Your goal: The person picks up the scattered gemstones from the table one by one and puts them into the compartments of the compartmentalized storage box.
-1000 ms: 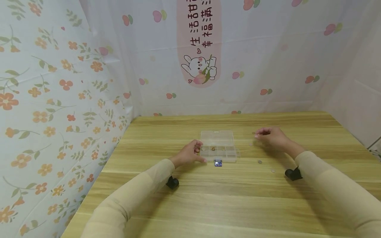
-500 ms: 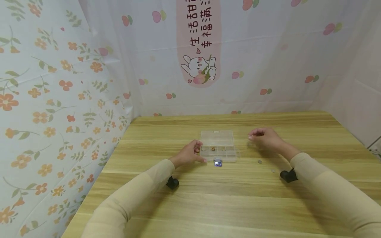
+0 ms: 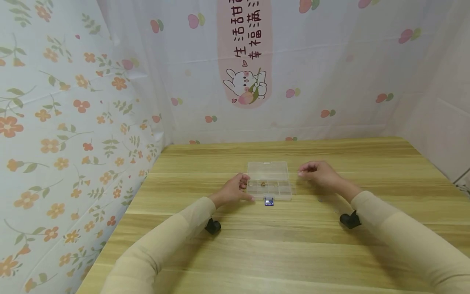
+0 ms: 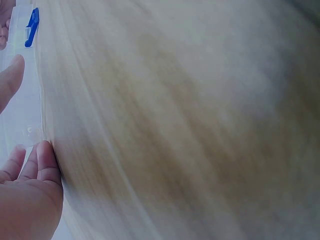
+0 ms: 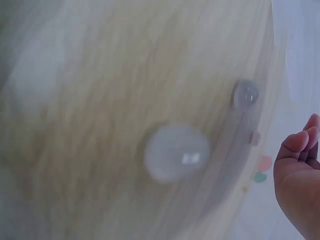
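Note:
A clear plastic compartment box point(image 3: 284, 195) lies with its lid point(image 3: 267, 169) folded back and its blue latch point(image 3: 269, 201) toward me. In its back row sit a pale stone point(image 3: 251, 184), a brown stone point(image 3: 262, 184) and a yellowish one point(image 3: 275, 184). My left hand point(image 3: 233, 189) holds the box's left end, fingers along the side and thumb at the front corner. Right of the box, my right hand point(image 3: 320, 173) hovers above the table with thumb and fingertips pinched together. The small reddish-brown stone in that pinch is mostly hidden by the fingers.
Loose polished stones lie on the wooden table point(image 3: 235, 261) under the right forearm: a whitish stone point(image 5: 177, 152), a grey-violet stone point(image 5: 245, 94) and a small pinkish stone point(image 5: 255, 137). Patterned curtains point(image 3: 312, 73) hang along the back and left side.
My right hand has picked up the small reddish-brown stone from the table and moved left, closer to the box. The left hand and the box have stayed in place.

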Demonstrator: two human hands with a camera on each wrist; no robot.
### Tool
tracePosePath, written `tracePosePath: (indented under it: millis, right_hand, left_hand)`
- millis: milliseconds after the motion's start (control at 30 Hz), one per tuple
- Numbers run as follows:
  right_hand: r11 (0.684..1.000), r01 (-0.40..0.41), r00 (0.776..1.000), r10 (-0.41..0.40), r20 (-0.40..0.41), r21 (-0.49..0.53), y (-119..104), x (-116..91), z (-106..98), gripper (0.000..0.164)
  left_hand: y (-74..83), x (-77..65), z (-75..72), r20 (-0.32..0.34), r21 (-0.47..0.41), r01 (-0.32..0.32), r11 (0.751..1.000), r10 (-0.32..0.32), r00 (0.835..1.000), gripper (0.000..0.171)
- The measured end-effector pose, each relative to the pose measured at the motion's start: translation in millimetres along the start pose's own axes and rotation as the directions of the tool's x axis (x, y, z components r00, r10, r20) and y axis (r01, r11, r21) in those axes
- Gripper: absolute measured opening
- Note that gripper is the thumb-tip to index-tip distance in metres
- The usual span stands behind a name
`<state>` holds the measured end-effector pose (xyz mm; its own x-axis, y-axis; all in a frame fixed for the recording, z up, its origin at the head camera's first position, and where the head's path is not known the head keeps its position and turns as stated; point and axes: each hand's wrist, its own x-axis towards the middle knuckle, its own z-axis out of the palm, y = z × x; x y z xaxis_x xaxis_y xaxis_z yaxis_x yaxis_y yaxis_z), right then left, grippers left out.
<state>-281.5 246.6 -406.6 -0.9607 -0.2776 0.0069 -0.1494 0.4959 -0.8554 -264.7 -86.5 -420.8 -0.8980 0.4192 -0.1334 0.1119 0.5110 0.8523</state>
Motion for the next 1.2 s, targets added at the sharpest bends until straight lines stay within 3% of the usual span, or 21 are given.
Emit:
tracePosePath:
  millis: [733, 1000, 1200]
  right_hand:
    - [1.0, 0.024, 0.999, -0.024, 0.029, -0.017, -13, 4, 33, 0.022]
    - [1.0, 0.008, 0.998, -0.009, 0.057, 0.016, -12, 5, 39, 0.023]
    - [1.0, 0.026, 0.998, -0.025, 0.057, -0.016, -11, 7, 41, 0.02]
  left_hand:
    - [1.4, -1.7, -1.1, 0.006, 0.014, -0.011, 1.0, 0.01, 1.0, 0.07]
    - [1.5, -1.8, -1.6, 0.007, 0.01, -0.008, 1.0, 0.007, 1.0, 0.069]
    - [0.3, -1.2, -1.5, 0.005, 0.012, -0.004, 1.0, 0.004, 1.0, 0.068]
